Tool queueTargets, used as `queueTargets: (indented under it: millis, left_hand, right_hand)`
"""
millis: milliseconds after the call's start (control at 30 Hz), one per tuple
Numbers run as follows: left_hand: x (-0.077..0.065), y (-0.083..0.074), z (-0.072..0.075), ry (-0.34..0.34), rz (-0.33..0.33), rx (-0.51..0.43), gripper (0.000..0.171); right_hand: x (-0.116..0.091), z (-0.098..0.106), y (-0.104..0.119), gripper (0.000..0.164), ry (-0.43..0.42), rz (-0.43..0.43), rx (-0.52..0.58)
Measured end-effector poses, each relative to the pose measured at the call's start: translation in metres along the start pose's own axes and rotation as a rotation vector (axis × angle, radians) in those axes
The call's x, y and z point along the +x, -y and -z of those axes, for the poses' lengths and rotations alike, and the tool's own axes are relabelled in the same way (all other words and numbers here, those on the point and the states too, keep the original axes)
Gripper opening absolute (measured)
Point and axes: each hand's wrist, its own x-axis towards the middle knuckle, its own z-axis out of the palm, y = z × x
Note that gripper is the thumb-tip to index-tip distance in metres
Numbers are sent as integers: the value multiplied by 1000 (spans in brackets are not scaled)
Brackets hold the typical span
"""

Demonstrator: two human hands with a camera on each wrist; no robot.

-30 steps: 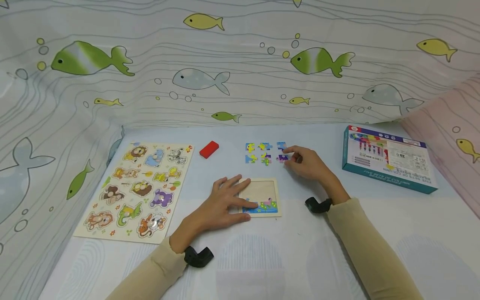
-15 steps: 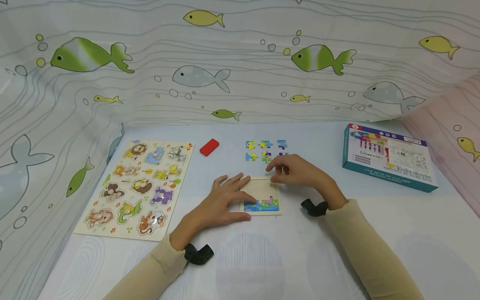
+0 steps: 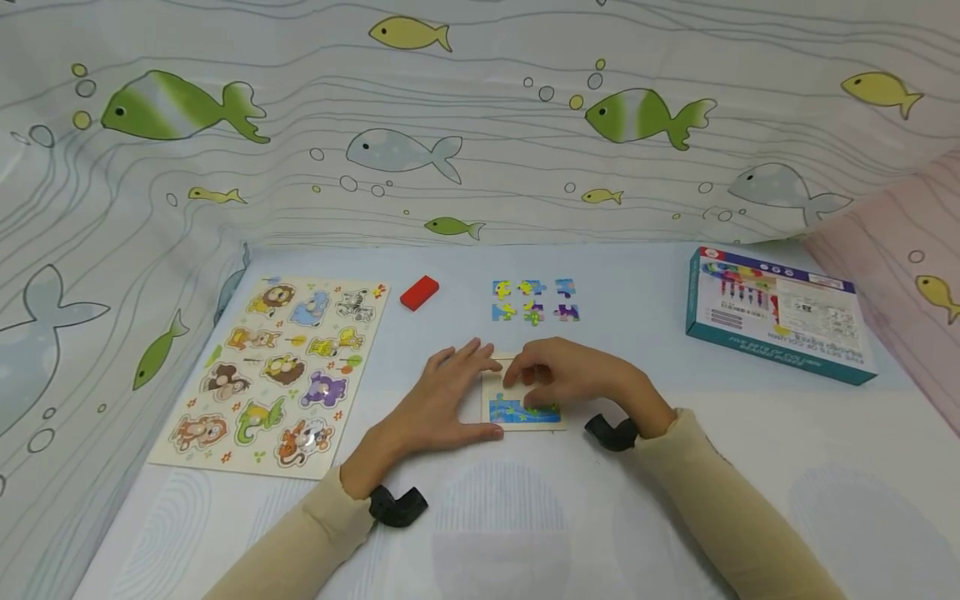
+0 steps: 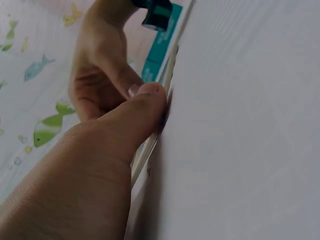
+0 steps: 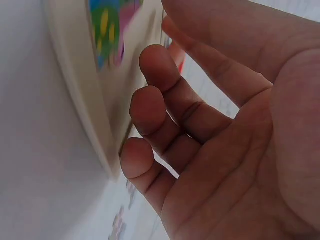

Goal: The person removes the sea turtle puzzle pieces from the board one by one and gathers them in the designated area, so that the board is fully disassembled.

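Left hand spread with thumb outstretched, right hand close beside it with fingers bent.

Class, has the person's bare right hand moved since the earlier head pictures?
Yes. Against the red rectangular block, the bare right hand has moved left and nearer the person, from the loose multicoloured jigsaw pieces to over the pale wooden tray.

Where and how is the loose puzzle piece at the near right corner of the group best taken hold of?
Likely best pinched at its right edge, the right hand coming from above and the person's right. The puzzle piece lies flat, so there is little to grip but its edges; its right side is free, while other loose pieces lie left of and behind it.
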Motion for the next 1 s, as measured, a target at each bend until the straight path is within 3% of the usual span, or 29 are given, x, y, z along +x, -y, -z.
queueTargets:
  millis: [100, 200, 400, 767, 1000]
  left_hand:
    - [0, 1, 0, -2, 20, 33, 90]
    - [0, 2, -1, 1, 17, 51, 93]
    - [0, 3, -2, -6, -15, 74, 89]
    - [0, 5, -3, 0, -35, 125, 81]
    - [0, 5, -3, -9, -45, 121, 80]
  right_hand:
    - [2, -5, 4, 28, 18, 19, -18]
    - [3, -7, 8, 29, 23, 25, -29]
    - [3, -12, 13, 31, 45, 18, -24]
    - [4, -15, 12, 30, 68, 85, 12]
    - [5, -18, 13, 29, 81, 66, 18]
